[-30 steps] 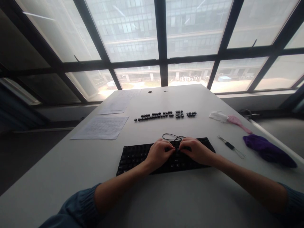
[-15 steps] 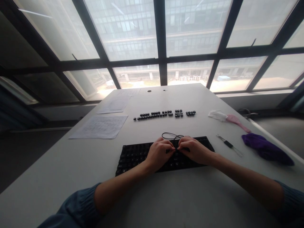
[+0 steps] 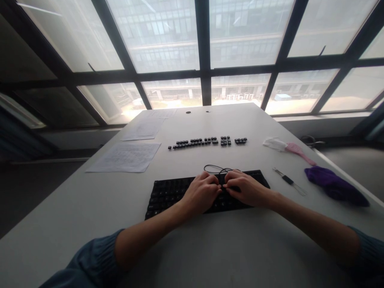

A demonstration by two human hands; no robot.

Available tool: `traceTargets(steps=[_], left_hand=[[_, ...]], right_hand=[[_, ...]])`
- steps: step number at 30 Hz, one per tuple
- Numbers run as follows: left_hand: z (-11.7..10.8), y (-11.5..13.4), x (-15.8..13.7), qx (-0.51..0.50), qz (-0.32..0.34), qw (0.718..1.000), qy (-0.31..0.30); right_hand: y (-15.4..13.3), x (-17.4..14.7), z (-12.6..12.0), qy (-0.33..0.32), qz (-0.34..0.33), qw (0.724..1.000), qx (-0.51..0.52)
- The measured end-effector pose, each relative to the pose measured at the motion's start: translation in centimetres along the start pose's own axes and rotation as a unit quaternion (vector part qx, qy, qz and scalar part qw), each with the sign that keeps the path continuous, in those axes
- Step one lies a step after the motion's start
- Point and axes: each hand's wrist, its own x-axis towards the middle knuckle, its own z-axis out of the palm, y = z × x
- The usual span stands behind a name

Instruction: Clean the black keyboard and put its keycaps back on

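perhaps uneven force could harm the keyboard (image 3: 168, 196); left hand (image 3: 201, 192) and right hand (image 3: 245, 189) curl there, whether pinching, i cannot tell.

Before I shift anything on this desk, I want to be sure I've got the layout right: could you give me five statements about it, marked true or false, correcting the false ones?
1. The left hand and right hand are at the keyboard. True.
2. The loose keys lie nearer the person than the keyboard. False: they lie beyond it.
3. The purple cloth lies to the right of the wire tool. True.
4. The papers are on the desk's right side. False: they are on its left.
5. Windows rise beyond the desk's far end. True.
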Motion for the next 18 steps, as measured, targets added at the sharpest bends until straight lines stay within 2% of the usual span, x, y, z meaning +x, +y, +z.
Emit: traceTargets(steps=[9,18], left_hand=[[0.34,0.32,-0.15,0.044,0.007,0.999,-0.008],[0.75,0.32,-0.12,-0.015,-0.029,0.999,0.025]], right_hand=[[-0.27,-0.12,0.24,0.006,-0.008,1.000,-0.007],[-0.36,-0.05,0.74,0.025,0.015,0.999,-0.017]])
